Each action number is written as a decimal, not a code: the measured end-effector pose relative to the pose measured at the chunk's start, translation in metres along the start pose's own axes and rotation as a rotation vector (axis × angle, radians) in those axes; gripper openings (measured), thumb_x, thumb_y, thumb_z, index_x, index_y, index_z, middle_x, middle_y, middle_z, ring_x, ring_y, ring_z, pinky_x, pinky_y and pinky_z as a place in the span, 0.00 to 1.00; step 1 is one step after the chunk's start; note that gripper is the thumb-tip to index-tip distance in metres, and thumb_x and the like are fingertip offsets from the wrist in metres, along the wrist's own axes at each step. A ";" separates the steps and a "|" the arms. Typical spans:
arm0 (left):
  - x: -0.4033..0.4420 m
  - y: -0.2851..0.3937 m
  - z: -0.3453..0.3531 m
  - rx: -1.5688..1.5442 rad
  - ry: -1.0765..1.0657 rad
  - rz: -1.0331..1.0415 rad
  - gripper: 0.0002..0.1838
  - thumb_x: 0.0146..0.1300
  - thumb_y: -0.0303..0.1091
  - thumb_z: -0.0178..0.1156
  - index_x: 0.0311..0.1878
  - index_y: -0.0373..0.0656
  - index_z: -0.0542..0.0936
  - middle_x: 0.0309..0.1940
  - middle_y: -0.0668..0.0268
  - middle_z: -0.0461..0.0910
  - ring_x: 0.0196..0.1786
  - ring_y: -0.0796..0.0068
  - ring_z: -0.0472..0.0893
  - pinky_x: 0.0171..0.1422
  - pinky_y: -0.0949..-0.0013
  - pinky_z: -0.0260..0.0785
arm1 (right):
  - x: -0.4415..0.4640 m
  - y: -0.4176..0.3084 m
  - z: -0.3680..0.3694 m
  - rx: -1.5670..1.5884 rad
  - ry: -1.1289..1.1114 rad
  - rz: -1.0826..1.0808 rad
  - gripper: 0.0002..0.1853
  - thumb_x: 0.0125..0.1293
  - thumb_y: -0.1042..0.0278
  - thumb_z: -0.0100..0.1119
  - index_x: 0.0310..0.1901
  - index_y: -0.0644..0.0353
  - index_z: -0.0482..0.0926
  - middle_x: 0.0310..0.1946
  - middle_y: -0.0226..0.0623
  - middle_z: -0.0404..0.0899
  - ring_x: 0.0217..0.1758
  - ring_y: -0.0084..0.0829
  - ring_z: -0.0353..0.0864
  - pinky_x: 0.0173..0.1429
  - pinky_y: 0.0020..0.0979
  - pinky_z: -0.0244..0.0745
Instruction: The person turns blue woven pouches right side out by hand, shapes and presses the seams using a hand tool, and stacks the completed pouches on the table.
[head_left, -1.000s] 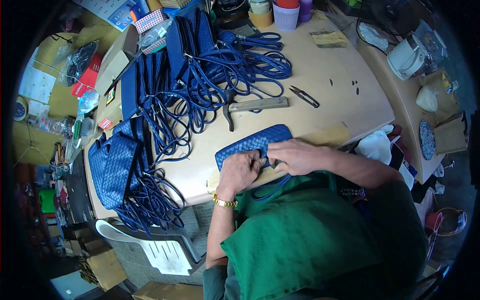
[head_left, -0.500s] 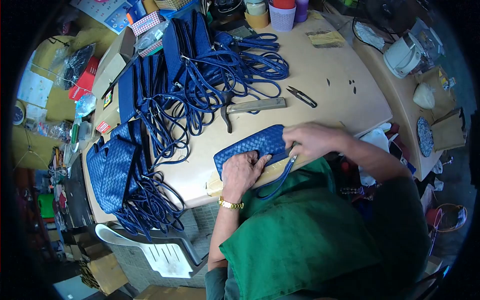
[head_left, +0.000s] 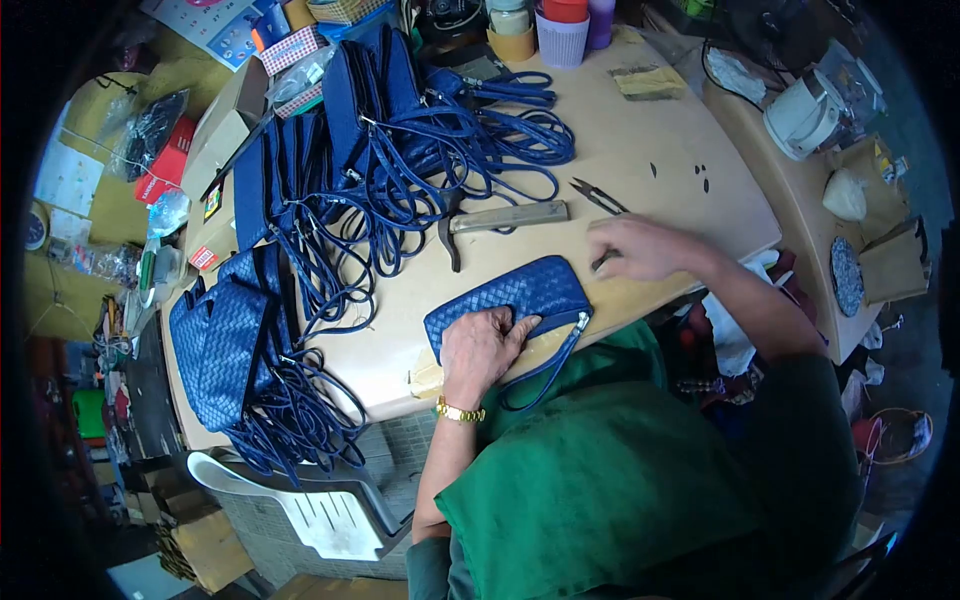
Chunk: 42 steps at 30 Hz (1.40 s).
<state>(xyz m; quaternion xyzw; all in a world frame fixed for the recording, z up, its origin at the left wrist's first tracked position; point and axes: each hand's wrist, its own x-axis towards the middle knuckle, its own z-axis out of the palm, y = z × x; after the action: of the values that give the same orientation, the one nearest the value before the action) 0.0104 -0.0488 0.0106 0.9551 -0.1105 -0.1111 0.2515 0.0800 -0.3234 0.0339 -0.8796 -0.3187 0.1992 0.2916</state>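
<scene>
A blue woven pouch lies at the table's front edge, its zipper pull at the right end and a strap looping down over the edge. My left hand rests on the pouch's left part, thumb and fingers pressed on it. To the right of the pouch, my right hand is raised and closed round a small dark object that I cannot make out. Black thread snips lie just beyond it. A hammer with a wooden handle lies behind the pouch.
Blue pouches with tangled straps are piled at the back left, and more pouches hang at the left edge. A lilac cup stands at the back. A white chair is below left.
My right hand has left the pouch's right end and moved right and away, towards the snips. My left hand has stayed on the pouch. The zipper pull and strap now show at the right end.
</scene>
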 end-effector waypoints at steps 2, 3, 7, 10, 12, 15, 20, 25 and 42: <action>-0.002 0.000 0.001 0.029 -0.007 0.005 0.28 0.58 0.61 0.62 0.20 0.43 0.79 0.17 0.56 0.78 0.25 0.53 0.79 0.31 0.56 0.70 | 0.010 -0.027 0.022 0.172 -0.034 -0.115 0.11 0.55 0.68 0.65 0.36 0.64 0.76 0.35 0.43 0.78 0.43 0.45 0.79 0.45 0.40 0.71; 0.000 0.001 0.001 0.058 0.009 0.016 0.28 0.58 0.60 0.62 0.20 0.43 0.79 0.18 0.57 0.78 0.26 0.54 0.80 0.31 0.57 0.71 | 0.014 -0.034 0.040 0.154 -0.067 -0.113 0.11 0.55 0.69 0.65 0.36 0.64 0.75 0.35 0.43 0.77 0.42 0.45 0.79 0.45 0.41 0.71; -0.004 0.001 0.001 0.011 0.016 -0.009 0.28 0.58 0.61 0.62 0.20 0.43 0.78 0.16 0.56 0.77 0.25 0.52 0.78 0.30 0.56 0.68 | 0.011 -0.021 0.021 0.049 -0.143 -0.105 0.10 0.56 0.71 0.64 0.35 0.65 0.75 0.36 0.42 0.77 0.43 0.45 0.78 0.45 0.41 0.71; -0.002 0.000 0.002 -0.002 0.042 0.009 0.29 0.57 0.62 0.62 0.20 0.42 0.78 0.16 0.56 0.76 0.24 0.53 0.78 0.30 0.56 0.68 | 0.006 -0.014 0.009 -0.110 -0.109 -0.038 0.09 0.56 0.71 0.65 0.34 0.65 0.75 0.34 0.42 0.77 0.42 0.45 0.79 0.45 0.41 0.71; -0.001 0.000 0.003 0.013 0.012 -0.013 0.29 0.57 0.62 0.62 0.20 0.42 0.78 0.16 0.56 0.76 0.24 0.53 0.78 0.30 0.56 0.68 | 0.009 -0.034 0.020 0.220 -0.010 -0.108 0.10 0.55 0.70 0.65 0.33 0.64 0.75 0.32 0.42 0.78 0.39 0.44 0.79 0.43 0.40 0.71; -0.003 0.004 -0.001 0.053 -0.018 -0.020 0.27 0.58 0.60 0.62 0.21 0.43 0.79 0.18 0.57 0.78 0.26 0.54 0.80 0.32 0.57 0.71 | 0.013 -0.035 0.037 0.251 -0.076 -0.138 0.10 0.54 0.73 0.67 0.32 0.65 0.73 0.31 0.42 0.78 0.39 0.43 0.80 0.42 0.39 0.71; -0.005 0.003 0.002 0.035 0.018 0.003 0.27 0.57 0.60 0.63 0.20 0.43 0.78 0.18 0.57 0.78 0.26 0.54 0.80 0.31 0.57 0.71 | 0.014 -0.034 0.028 0.077 -0.114 -0.128 0.11 0.52 0.75 0.67 0.30 0.66 0.73 0.33 0.43 0.77 0.41 0.46 0.78 0.44 0.41 0.70; -0.003 0.001 0.003 0.048 0.049 0.015 0.27 0.57 0.60 0.63 0.20 0.43 0.78 0.18 0.56 0.78 0.25 0.54 0.80 0.31 0.57 0.71 | 0.002 -0.002 0.010 -0.060 -0.079 -0.033 0.10 0.53 0.72 0.66 0.31 0.65 0.74 0.34 0.43 0.76 0.41 0.47 0.77 0.44 0.41 0.69; -0.027 -0.029 -0.006 -0.051 0.090 0.162 0.17 0.50 0.45 0.71 0.32 0.42 0.80 0.26 0.59 0.79 0.33 0.55 0.78 0.38 0.60 0.70 | 0.025 -0.048 0.067 0.174 0.049 -0.067 0.10 0.57 0.73 0.64 0.34 0.67 0.74 0.37 0.43 0.77 0.45 0.46 0.78 0.49 0.42 0.70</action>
<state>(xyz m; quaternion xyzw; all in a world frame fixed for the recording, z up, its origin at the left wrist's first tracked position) -0.0095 -0.0138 0.0054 0.9403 -0.1732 -0.0500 0.2885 0.0408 -0.2504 0.0102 -0.8443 -0.3222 0.1949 0.3813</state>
